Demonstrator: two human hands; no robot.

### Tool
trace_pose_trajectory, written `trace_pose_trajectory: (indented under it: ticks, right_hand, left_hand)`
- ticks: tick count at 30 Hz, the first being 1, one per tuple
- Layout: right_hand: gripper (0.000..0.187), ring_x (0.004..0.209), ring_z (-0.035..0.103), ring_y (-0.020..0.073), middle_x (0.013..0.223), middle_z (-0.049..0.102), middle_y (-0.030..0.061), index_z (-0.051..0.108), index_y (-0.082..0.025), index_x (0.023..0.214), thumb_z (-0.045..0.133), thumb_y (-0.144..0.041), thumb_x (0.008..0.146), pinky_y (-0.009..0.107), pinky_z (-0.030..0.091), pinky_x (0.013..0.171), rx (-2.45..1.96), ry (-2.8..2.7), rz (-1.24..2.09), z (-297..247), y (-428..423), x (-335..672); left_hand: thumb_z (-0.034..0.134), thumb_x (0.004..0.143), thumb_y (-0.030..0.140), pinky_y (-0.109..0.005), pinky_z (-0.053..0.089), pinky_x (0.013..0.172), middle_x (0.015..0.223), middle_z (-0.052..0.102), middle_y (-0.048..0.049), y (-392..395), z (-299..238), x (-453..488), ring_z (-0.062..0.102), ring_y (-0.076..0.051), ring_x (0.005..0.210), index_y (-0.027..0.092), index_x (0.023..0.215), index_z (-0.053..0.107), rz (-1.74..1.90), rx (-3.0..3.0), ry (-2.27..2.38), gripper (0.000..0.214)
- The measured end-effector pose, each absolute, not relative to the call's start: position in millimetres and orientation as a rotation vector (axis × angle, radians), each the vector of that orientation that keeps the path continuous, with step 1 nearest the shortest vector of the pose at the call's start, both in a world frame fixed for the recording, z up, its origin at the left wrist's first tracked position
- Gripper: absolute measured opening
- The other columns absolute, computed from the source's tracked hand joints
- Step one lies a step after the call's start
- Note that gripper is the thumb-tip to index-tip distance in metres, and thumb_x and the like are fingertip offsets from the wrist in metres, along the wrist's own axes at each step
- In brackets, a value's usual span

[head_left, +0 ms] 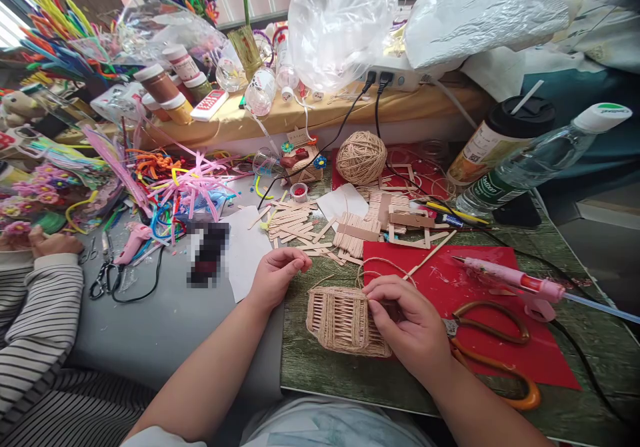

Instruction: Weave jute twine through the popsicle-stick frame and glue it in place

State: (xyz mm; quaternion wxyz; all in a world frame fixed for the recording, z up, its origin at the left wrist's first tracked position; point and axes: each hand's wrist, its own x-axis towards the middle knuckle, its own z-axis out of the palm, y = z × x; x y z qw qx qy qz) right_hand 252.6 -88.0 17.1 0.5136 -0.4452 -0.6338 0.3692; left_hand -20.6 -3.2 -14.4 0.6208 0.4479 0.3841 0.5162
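A small woven basket (pixel 337 320), made of wooden sticks and wrapped with jute twine, lies on the dark green board (pixel 313 373) in front of me. At its upper right corner, my right hand (pixel 413 323) pinches the jute twine (pixel 367 270) between thumb and forefinger; a loose loop of it rises behind. My left hand (pixel 280 277) is off the basket, to its upper left. Its fingers are curled and the thumb presses against them; whether anything is pinched there is hidden. A thin twine end sticks up at the basket's upper left.
Orange-handled scissors (pixel 500 353) and a pink glue gun (pixel 520 280) lie on the red sheet (pixel 537 357) at right. Behind are craft sticks (pixel 290 223), a twine ball (pixel 361 158), a bottle (pixel 540 160) and a cup (pixel 493 140). Another person's striped sleeve (pixel 45 300) is at left.
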Motion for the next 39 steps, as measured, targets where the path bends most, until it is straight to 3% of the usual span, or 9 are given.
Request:
trace_pose_trajectory:
  ticks: [8, 16, 20, 25, 29, 34, 39]
  right_hand:
    - [0.011, 0.100, 0.073, 0.0236, 0.104, 0.076, 0.0073, 0.072, -0.026, 0.104, 0.067, -0.017, 0.101, 0.038, 0.060, 0.087, -1.067, -1.524, 0.889, 16, -88, 253]
    - [0.009, 0.097, 0.074, 0.0246, 0.102, 0.076, 0.0087, 0.073, -0.025, 0.101, 0.066, -0.020, 0.102, 0.039, 0.061, 0.084, -1.078, -1.526, 0.877, 19, -88, 253]
    - [0.010, 0.097, 0.074, 0.0236, 0.102, 0.076, 0.0078, 0.073, -0.026, 0.101, 0.066, -0.018, 0.101, 0.037, 0.061, 0.084, -1.071, -1.523, 0.879, 20, -88, 253]
    - [0.012, 0.098, 0.073, 0.0223, 0.103, 0.076, 0.0065, 0.072, -0.026, 0.104, 0.066, -0.017, 0.101, 0.036, 0.061, 0.086, -1.058, -1.517, 0.900, 19, -88, 252]
    - [0.012, 0.099, 0.073, 0.0224, 0.104, 0.076, 0.0069, 0.073, -0.026, 0.104, 0.066, -0.016, 0.101, 0.036, 0.061, 0.087, -1.057, -1.516, 0.891, 18, -88, 252]
    - [0.011, 0.099, 0.073, 0.0235, 0.103, 0.076, 0.0078, 0.073, -0.026, 0.103, 0.067, -0.017, 0.101, 0.037, 0.061, 0.085, -1.056, -1.500, 0.904, 17, -88, 253]
    - [0.010, 0.098, 0.074, 0.0245, 0.102, 0.076, 0.0081, 0.073, -0.026, 0.103, 0.066, -0.018, 0.101, 0.038, 0.061, 0.084, -1.063, -1.497, 0.898, 18, -87, 252]
  left_hand:
    - [0.082, 0.092, 0.037, -0.028, 0.049, 0.071, 0.084, 0.069, -0.0045, -4, -12, -18, 0.062, -0.015, 0.076, 0.016, 0.091, 0.072, 1.172, 0.973, 0.853, 0.023]
    - [0.067, 0.099, 0.044, -0.026, 0.034, 0.055, 0.059, 0.036, 0.0051, -3, -8, -14, 0.037, -0.012, 0.054, 0.021, 0.069, 0.043, 1.193, 0.934, 0.773, 0.044]
    - [0.071, 0.099, 0.047, -0.026, 0.040, 0.059, 0.063, 0.049, 0.0020, -3, -12, -15, 0.049, -0.013, 0.060, 0.019, 0.072, 0.053, 1.194, 0.968, 0.826, 0.043]
    - [0.089, 0.087, 0.036, -0.027, 0.049, 0.069, 0.084, 0.073, -0.0043, -3, -16, -19, 0.064, -0.015, 0.074, 0.017, 0.091, 0.073, 1.183, 1.005, 0.905, 0.025]
    - [0.091, 0.084, 0.037, -0.029, 0.052, 0.069, 0.078, 0.075, -0.0048, -4, -17, -20, 0.066, -0.016, 0.070, 0.017, 0.089, 0.076, 1.192, 1.036, 0.937, 0.026]
    - [0.072, 0.099, 0.053, -0.027, 0.048, 0.063, 0.061, 0.061, 0.0000, -2, -19, -21, 0.058, -0.013, 0.061, 0.018, 0.074, 0.067, 1.256, 1.078, 0.943, 0.043]
    - [0.089, 0.086, 0.036, -0.028, 0.053, 0.068, 0.075, 0.075, -0.0036, -7, -17, -22, 0.065, -0.015, 0.068, 0.018, 0.086, 0.077, 1.194, 1.172, 0.982, 0.022]
